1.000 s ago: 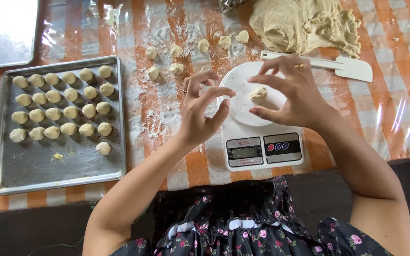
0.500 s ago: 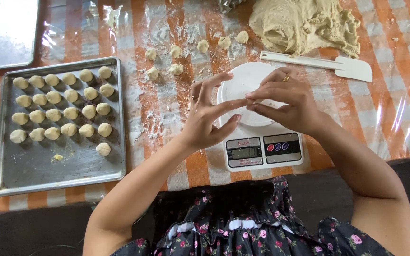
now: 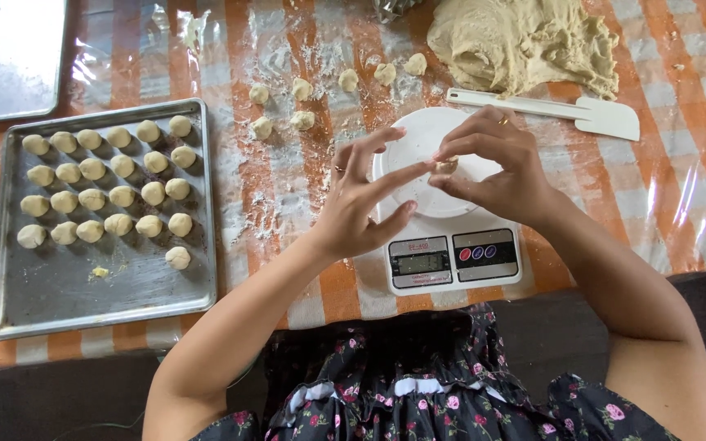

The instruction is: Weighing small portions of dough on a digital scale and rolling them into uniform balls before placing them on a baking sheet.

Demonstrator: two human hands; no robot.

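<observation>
Right hand point(image 3: 496, 167): fingers curled together over the white round platform of a kitchen scale point(image 3: 443, 224), pinching a small piece of dough point(image 3: 448, 165) between thumb and fingertips; a ring shows on one finger. Left hand point(image 3: 361, 200): fingers spread wide and holding nothing, its index fingertip reaching across to meet the dough piece at the right hand's fingertips. The dough piece sits above the scale's platform; whether it touches the platform cannot be told. Scale: white, with a small display and coloured buttons on the near edge, standing on an orange-and-white checked tablecloth point(image 3: 672, 188) under clear plastic, dusted with flour. Behind the scale: a white plastic scraper point(image 3: 565, 110) lying flat, and beyond it a large mass of dough point(image 3: 525, 41). Loose dough portions point(image 3: 300, 102) lie scattered on the floured cloth left of the mass. Far left: a metal baking tray point(image 3: 83, 286) bearing rows of rolled dough balls point(image 3: 104, 188), one ball set apart below the rows.
</observation>
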